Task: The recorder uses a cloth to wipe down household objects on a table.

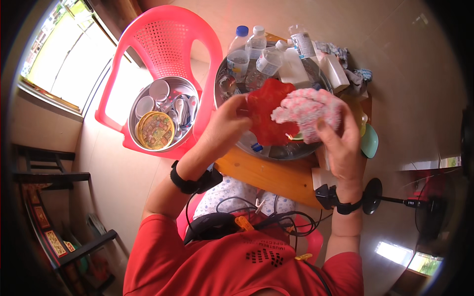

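My left hand (235,114) grips the edge of a red scalloped plate (268,111), which is held up over a large round metal basin (281,153). A pink and white fluffy cloth (311,111) is bunched in my right hand (339,137), close to the plate's right side. Plastic bottles, one a blue-capped clear bottle (239,55), stand or lean in the basin beside a white box (294,68). A small blue item (256,147) lies near the basin's front. The plate and cloth hide the middle of the basin.
A metal bowl (163,148) with cups, spoons and yellow patterned plates (157,129) sits on a pink plastic chair (166,40). The basin rests on a wooden table (266,177). A teal dish (369,141) is at its right. Black cables (281,220) cross my lap.
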`<state>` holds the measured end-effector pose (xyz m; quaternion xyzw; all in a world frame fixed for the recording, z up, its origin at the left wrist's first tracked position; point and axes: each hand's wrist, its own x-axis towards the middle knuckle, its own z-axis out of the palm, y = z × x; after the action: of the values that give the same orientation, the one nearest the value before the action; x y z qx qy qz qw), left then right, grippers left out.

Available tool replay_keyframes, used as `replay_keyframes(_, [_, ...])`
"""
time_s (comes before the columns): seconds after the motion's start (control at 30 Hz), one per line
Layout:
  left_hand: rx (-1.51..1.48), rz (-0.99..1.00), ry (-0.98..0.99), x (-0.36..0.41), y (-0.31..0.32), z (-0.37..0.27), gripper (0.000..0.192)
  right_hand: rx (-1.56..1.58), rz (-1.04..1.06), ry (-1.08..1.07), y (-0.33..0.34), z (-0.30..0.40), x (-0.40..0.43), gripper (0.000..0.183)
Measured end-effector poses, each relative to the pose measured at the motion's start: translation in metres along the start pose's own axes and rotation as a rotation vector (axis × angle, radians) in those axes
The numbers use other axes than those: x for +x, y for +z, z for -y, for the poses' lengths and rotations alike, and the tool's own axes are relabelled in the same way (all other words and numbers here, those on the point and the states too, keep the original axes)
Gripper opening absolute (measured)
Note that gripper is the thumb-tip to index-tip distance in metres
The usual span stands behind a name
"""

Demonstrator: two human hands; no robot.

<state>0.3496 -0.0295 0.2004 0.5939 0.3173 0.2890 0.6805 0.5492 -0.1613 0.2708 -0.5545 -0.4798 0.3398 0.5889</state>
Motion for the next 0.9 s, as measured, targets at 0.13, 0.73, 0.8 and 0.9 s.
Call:
replay_keyframes(0.13, [-0.189,0.171,-0.132,-0.015,0.019,0.007,0.047,-0.624,0.026,-0.3,0.02,-0.032,0.0,0.048])
replay_keyframes(0.73, [-0.312,0.31,-0.134,-0.025,0.031,0.026,0.073,-1.245,0.062,-0.268,0.032,-0.044,-0.014,0.051])
replay_keyframes(0.8, [-0.325,0.314,-0.161,-0.026,0.029,0.023,0.075,-1.141,0.089,-0.275,0.032,-0.043,-0.017,0.052])
replay_keyframes(0.9, [-0.373,0.329,-0.169,-0.023,0.027,0.013,0.078,-0.982,0.242,-0.355,0.031,-0.04,-0.021,0.046])
